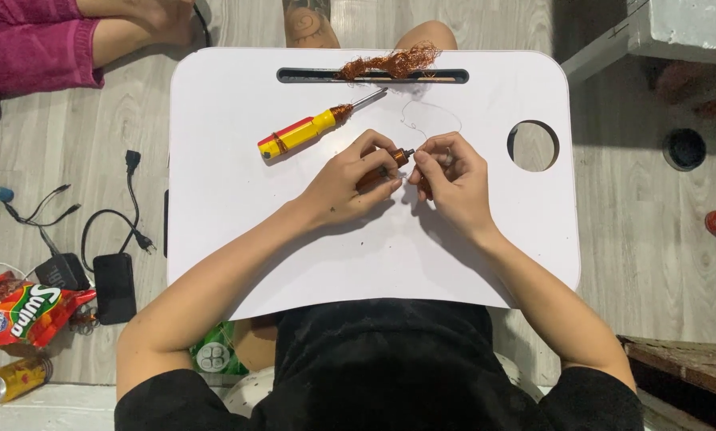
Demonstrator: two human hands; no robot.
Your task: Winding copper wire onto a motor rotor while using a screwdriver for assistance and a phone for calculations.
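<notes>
1. The copper coil [383, 166], a small brown spool-like piece wound with wire, sits over the middle of the white bench [238, 207], gripped between both hands.
2. The left hand [344, 185] is closed around the body of the coil, fingers curled over its top and thumb beneath.
3. The right hand [451, 179] pinches at the right end of the coil with thumb and forefinger, its other fingers folded in; the two hands touch at the fingertips.
4. A thin wire [430, 112] loops away from the hands toward the far side of the bench, a faint curl lying on the white surface.
5. A screwdriver [314, 128] with a yellow and red handle lies just left of and beyond the hands, slanted, its metal tip pointing to the far right; copper wire is wrapped around the shaft near the handle and around the red end.
6. A tangle of copper wire [390, 62] rests across the long slot [302, 76] at the far edge of the bench.
7. A round hole [534, 145] opens in the bench to the right of the hands.
8. On the floor to the left lie black cables [110, 219], a black power bank [114, 286], a red snack bag [23, 307] and a can [11, 379].
9. Another person's leg in pink cloth [35, 40] shows at the far left.
</notes>
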